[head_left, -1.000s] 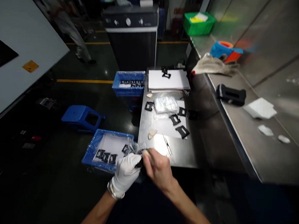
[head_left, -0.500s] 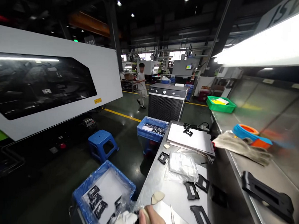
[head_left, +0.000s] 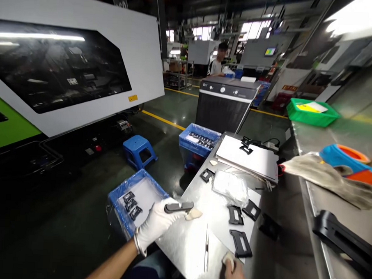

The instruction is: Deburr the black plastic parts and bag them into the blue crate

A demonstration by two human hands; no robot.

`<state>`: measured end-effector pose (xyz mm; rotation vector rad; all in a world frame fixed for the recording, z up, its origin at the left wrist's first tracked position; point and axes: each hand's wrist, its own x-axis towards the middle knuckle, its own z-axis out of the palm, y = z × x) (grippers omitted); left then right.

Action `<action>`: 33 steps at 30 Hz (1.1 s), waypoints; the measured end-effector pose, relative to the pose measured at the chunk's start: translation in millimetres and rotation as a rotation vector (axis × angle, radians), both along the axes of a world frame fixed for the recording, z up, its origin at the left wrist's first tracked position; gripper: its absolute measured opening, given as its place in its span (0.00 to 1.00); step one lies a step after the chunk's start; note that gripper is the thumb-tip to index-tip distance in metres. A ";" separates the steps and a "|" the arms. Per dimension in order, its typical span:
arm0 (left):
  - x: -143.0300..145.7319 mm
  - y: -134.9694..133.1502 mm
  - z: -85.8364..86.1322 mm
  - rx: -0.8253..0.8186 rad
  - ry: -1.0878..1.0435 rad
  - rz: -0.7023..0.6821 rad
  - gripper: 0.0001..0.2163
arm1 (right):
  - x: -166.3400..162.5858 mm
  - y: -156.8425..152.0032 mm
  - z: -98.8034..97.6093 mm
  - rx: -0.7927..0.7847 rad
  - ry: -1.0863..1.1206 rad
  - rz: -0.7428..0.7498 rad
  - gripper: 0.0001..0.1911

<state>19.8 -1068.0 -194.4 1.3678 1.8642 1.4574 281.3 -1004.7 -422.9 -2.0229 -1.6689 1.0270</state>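
My left hand (head_left: 160,220), in a white glove, grips a black plastic part (head_left: 179,207) over the left edge of the metal table (head_left: 187,248). Just beyond it is a cream-coloured pad (head_left: 194,214). My right hand (head_left: 236,275), bare, is low at the table's front, its fingers closed on another cream-coloured piece (head_left: 228,258), possibly cloth. Between the hands lies a slim pointed metal tool (head_left: 206,251). Black plastic frames (head_left: 241,244) rest on white paper beyond my right hand.
A lined blue crate (head_left: 125,219) with several black parts stands left of the table, a blue stool (head_left: 139,150) behind it. Clear plastic bags (head_left: 231,186) and a paper stack (head_left: 247,158) lie farther back. A glove (head_left: 329,176) is on the right-hand shelf. Another person (head_left: 218,60) stands in the background.
My hands have moved apart: the left came up from the crate side with the black part, and the right went right with the cream piece. The view has tilted down; the person behind has moved right.
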 end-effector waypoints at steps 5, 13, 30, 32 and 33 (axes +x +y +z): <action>0.2 34.6 59.8 0.361 0.249 -0.167 0.08 | -18.4 19.8 65.9 0.145 0.234 0.016 0.30; 0.8 48.9 83.6 0.423 0.316 -0.306 0.14 | -91.3 40.5 252.4 0.646 1.037 0.275 0.20; -12.6 62.3 72.4 0.302 0.443 -0.188 0.14 | -131.8 52.3 229.0 0.502 1.157 0.243 0.10; -11.1 63.3 71.3 0.287 0.465 -0.164 0.14 | -132.6 51.6 224.9 0.496 1.129 0.221 0.09; -10.7 63.8 70.9 0.278 0.475 -0.151 0.14 | -133.0 51.4 223.1 0.496 1.114 0.212 0.09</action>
